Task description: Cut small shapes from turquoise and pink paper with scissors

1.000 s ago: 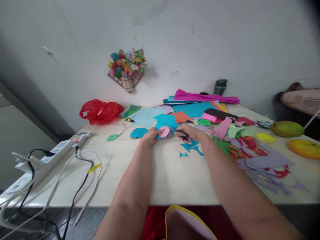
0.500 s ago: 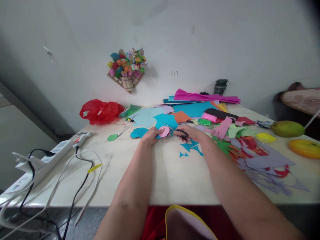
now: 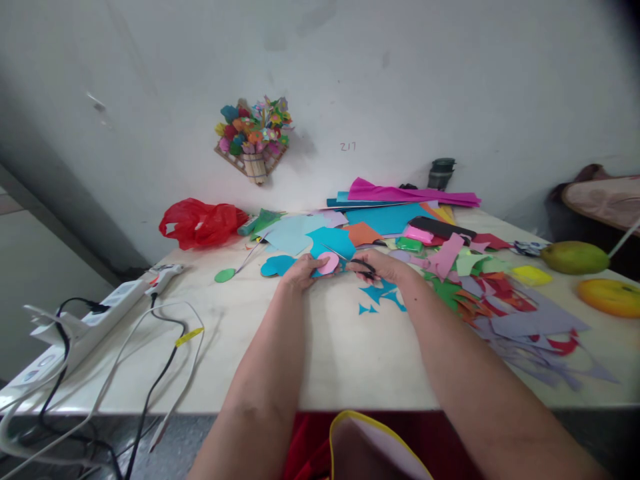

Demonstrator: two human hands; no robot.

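Observation:
My left hand (image 3: 303, 271) pinches a pink paper piece (image 3: 329, 263) laid against blue paper (image 3: 331, 241). In my right hand (image 3: 379, 265) are scissors (image 3: 363, 267) with black handles, their blades reaching left to the blue paper beside the pink piece. How far apart the blades are, I cannot tell. Left of my left hand lies a blue paper shape with rounded lobes (image 3: 278, 265). Small blue offcuts (image 3: 380, 291) are scattered just below my right hand. A green paper oval (image 3: 225, 275) rests farther left, by a thin stem.
A white power strip (image 3: 85, 327) with trailing cables takes up the left side. A red plastic bag (image 3: 203, 223) sits at the back left. Coloured scraps (image 3: 530, 320), a black phone-like object (image 3: 443, 229) and mangoes (image 3: 575, 257) lie on the right.
The scissors have shifted very slightly in my right hand, their blades at a slightly different angle over the blue paper. Otherwise both hands hold nearly the same position.

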